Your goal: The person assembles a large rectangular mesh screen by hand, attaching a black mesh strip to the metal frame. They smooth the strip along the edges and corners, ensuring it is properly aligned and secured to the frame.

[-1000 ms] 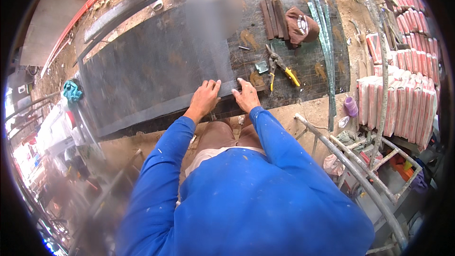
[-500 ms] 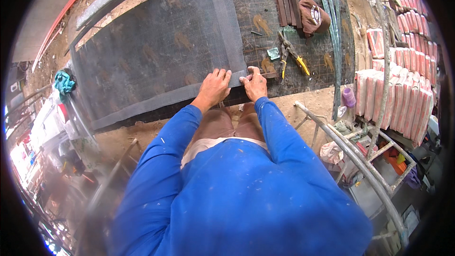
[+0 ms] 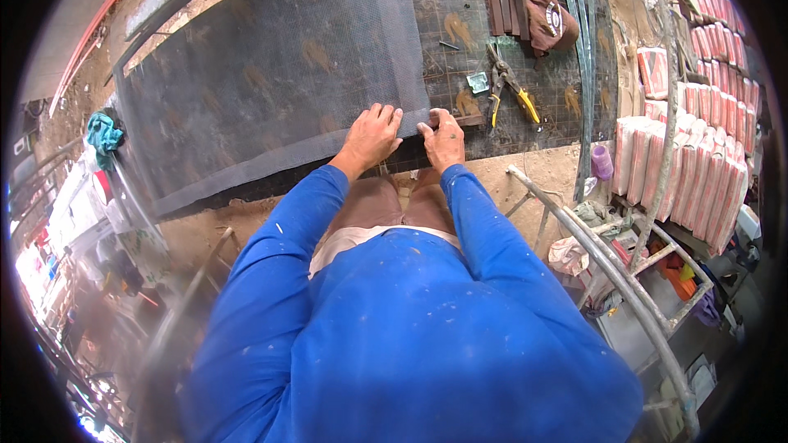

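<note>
A large sheet of grey mesh screen [image 3: 271, 66] lies on a dark, stained board [image 3: 460, 0]. Doubled bands run along its near and right edges. Near the mesh's front right corner, my left hand [image 3: 373, 138] rests on the near band, fingers forward and thumb apart from them. Just past that corner is my right hand [image 3: 444, 141], thumb and forefinger apart, thumb tip close to the mesh edge; its other fingers look curled. A short brown strip [image 3: 470, 121] lies beside the right hand. Farther right sit yellow-handled snips [image 3: 513, 86] and a small pale green piece [image 3: 478, 82].
Brown bars [image 3: 502, 0] and a brown cap [image 3: 548, 20] lie on the board's far right, beside long thin metal strips [image 3: 584, 57]. Stacked red-and-white packs [image 3: 681, 168] stand right, behind a metal tube frame [image 3: 607, 258]. A teal cloth [image 3: 104, 139] hangs at left.
My right thumb has drawn slightly back from the mesh corner, and the hands sit a little farther apart. The whole view has shifted slightly; the mesh and tools otherwise look the same.
</note>
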Demonstrator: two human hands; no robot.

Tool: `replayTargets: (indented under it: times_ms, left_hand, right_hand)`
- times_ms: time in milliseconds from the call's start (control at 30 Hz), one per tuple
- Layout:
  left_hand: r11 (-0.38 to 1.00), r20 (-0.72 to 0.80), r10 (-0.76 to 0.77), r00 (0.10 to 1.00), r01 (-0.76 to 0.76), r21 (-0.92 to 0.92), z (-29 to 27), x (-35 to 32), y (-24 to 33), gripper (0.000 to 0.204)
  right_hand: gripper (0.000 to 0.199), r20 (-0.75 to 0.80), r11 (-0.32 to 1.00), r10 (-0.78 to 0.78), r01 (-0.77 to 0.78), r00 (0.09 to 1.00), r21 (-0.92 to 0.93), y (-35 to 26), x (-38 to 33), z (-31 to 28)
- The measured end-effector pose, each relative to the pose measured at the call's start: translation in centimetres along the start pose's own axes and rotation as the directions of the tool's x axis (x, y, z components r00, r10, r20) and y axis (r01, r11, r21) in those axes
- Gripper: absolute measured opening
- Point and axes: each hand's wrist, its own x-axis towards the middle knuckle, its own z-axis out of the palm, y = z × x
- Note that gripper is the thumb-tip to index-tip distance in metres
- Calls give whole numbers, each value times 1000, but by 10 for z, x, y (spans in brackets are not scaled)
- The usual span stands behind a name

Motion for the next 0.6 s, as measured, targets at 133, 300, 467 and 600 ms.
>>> replayTargets:
  times_ms: [133,300,467,600]
  left_hand:
    - [1000,4,14,1000,-14,-4,1,1,0,73]
    - [999,17,-1,1000,1,-32,2,2,-2,71]
    - [998,-17,22,1000,-23,-58,2,2,-4,71]
    - [996,-26,45,999,-47,-72,-1,4,-5,71]
  right_hand:
    - [43,-39,996,-21,18,999,-84,3,-2,5]
    - [41,-1,1000,29,-29,1000,0,0,0,0]
    - [39,9,999,31,-31,999,43,-2,-1,-4]
    - [39,-13,1000,1,-1,1000,4,-3,-2,-4]
